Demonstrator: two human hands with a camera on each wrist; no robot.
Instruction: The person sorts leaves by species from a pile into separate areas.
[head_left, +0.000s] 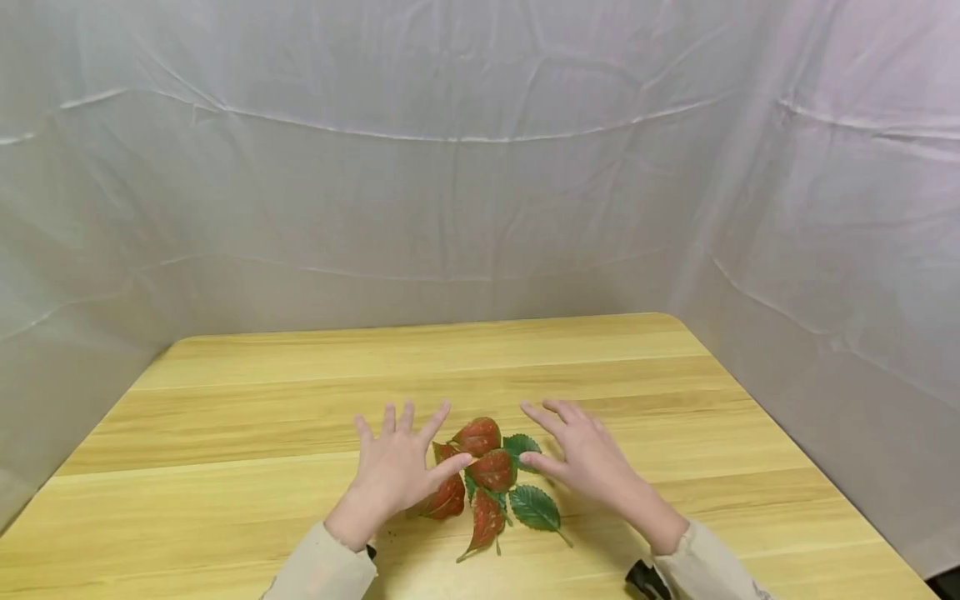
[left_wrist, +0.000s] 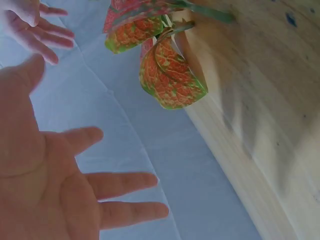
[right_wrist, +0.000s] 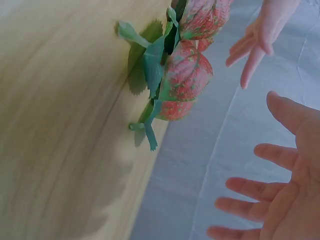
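Observation:
A loose pile of artificial leaves lies near the front middle of the table. Several are red leaves [head_left: 492,470] with green edges, curled and overlapping; green leaves [head_left: 535,507] with toothed edges lie at the right of the pile. My left hand [head_left: 395,471] hovers at the pile's left side, fingers spread and straight, holding nothing. Over the right side is my right hand [head_left: 592,458], its fingers also spread and its palm free. In the left wrist view a red-orange leaf [left_wrist: 170,75] stands up from the wood, apart from the fingers. Stems of green leaves [right_wrist: 153,65] show in the right wrist view.
The pale wooden table [head_left: 247,417] has rounded far corners. Grey-white sheeting [head_left: 450,208] hangs behind it and along both sides. Small dark specks dot the wood close to the left wrist. Dark straps [head_left: 647,579] show at the sleeve cuffs.

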